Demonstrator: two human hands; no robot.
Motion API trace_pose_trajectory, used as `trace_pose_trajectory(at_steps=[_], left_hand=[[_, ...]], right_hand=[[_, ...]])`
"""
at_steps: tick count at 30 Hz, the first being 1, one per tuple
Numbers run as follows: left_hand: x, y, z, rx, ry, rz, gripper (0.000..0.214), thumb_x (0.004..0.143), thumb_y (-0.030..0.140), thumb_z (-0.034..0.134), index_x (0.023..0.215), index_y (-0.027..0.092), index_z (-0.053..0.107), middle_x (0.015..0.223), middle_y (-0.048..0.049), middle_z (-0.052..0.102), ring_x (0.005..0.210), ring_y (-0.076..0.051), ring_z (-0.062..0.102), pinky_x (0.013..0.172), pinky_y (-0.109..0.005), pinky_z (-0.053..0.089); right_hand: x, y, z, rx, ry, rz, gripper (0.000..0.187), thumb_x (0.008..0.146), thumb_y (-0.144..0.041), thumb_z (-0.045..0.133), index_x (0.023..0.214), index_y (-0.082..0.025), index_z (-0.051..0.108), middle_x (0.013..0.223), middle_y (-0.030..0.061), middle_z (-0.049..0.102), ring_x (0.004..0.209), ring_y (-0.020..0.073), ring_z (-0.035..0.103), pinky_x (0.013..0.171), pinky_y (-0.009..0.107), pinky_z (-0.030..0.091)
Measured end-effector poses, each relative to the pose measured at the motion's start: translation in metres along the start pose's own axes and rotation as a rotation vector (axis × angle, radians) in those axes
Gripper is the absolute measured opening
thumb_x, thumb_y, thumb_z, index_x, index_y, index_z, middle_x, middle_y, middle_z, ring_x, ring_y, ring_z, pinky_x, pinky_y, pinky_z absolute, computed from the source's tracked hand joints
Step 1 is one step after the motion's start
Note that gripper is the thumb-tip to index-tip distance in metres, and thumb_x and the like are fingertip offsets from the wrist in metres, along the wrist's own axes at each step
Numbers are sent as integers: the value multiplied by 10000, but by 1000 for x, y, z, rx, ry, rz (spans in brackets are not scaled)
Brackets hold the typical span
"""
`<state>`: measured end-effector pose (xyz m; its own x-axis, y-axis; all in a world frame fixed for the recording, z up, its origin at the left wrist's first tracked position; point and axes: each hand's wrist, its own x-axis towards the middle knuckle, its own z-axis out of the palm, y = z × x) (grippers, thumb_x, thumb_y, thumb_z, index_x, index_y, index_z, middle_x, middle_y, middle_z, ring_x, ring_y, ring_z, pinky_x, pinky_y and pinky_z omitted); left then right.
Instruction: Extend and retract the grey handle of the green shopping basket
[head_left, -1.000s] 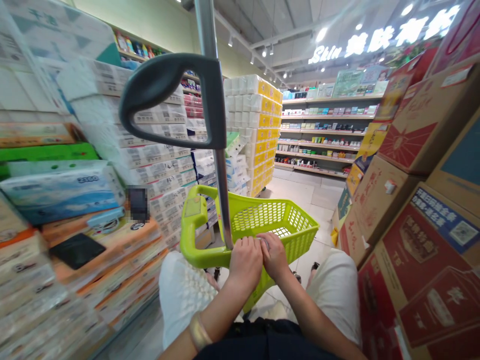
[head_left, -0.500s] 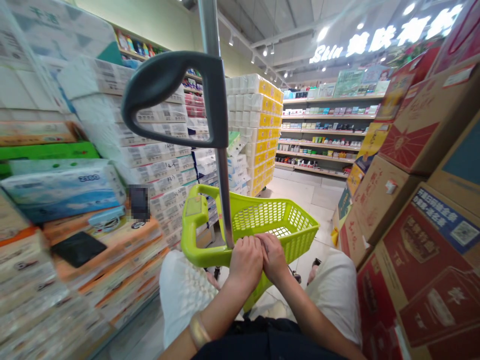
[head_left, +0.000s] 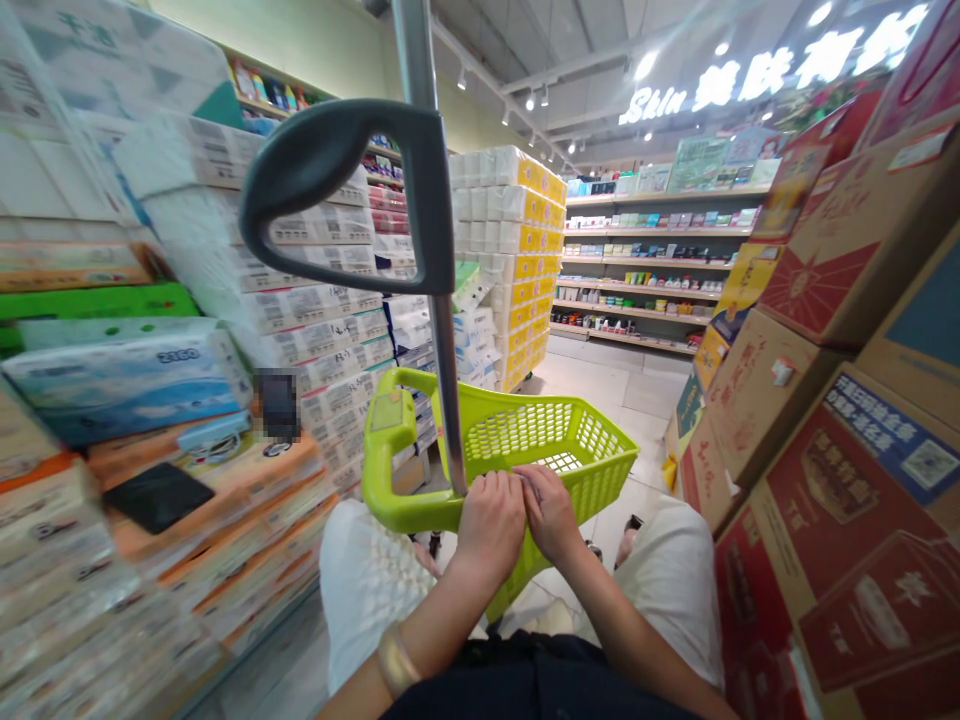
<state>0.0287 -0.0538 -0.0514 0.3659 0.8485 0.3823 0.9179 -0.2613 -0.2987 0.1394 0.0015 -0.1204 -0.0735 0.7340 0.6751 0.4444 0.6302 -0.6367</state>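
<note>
Beneath the closed fingers of the left hand is the near rail of the green cart, gripped just as half a second ago. Against them, the right hand is curled; I can't tell what it grips. Just beyond the fingers, the basket shows its lattice floor; well to their right, cartons stand stacked, contents hidden.

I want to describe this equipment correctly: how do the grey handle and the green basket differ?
The grey handle is a smooth, closed loop; the green basket is an open-topped container with pierced walls. The grey handle sits up on the metal pole; the green basket is lower. Both have openings through them.
</note>
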Motion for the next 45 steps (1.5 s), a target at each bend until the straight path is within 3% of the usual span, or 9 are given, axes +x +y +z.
trace_pose_trajectory(at_steps=[6,12,19,25,31,38,45], left_hand=[[0,0,2,-39,-6,-29,112,803,158,529,901,124,572,816,-99,579,764,-250,524,681,-375,364],[0,0,1,-17,11,3,182,816,148,506,974,99,583,821,-99,579,759,-252,523,673,-380,362],[-1,0,2,-38,1,-28,126,795,158,537,913,123,565,822,-97,574,772,-241,513,686,-365,358],[-2,0,2,-7,24,1,189,818,143,508,987,99,578,822,-96,581,759,-235,518,682,-368,360],[-2,0,0,-63,13,-33,120,792,135,511,898,127,564,816,-105,570,768,-259,514,684,-378,369],[-1,0,-1,-16,21,-2,175,826,143,496,972,96,581,820,-98,574,765,-245,519,684,-373,362],[-1,0,0,-45,3,-35,128,799,143,526,919,121,565,826,-101,577,776,-248,522,694,-368,369]], right_hand=[[3,15,-6,-118,107,97,289,867,-178,420,945,-189,699,941,93,688,923,225,608,882,399,470],[0,-1,0,3,-1,1,280,887,-194,435,1002,-213,689,997,77,684,966,201,607,915,364,472],[3,11,-7,-79,99,105,294,876,-200,421,947,-198,706,931,85,691,913,217,618,878,386,482],[-1,-6,-1,44,2,11,295,926,-240,421,1022,-222,699,1012,71,690,978,190,615,932,350,476],[3,11,-6,-72,116,95,314,890,-207,408,954,-204,716,937,83,698,923,212,621,884,380,486],[-2,-3,1,18,-3,4,295,897,-198,433,1046,-214,687,1040,81,683,1000,199,607,946,363,471],[1,16,-6,-102,110,101,310,874,-191,408,993,-187,695,964,96,693,946,221,616,894,400,484]])
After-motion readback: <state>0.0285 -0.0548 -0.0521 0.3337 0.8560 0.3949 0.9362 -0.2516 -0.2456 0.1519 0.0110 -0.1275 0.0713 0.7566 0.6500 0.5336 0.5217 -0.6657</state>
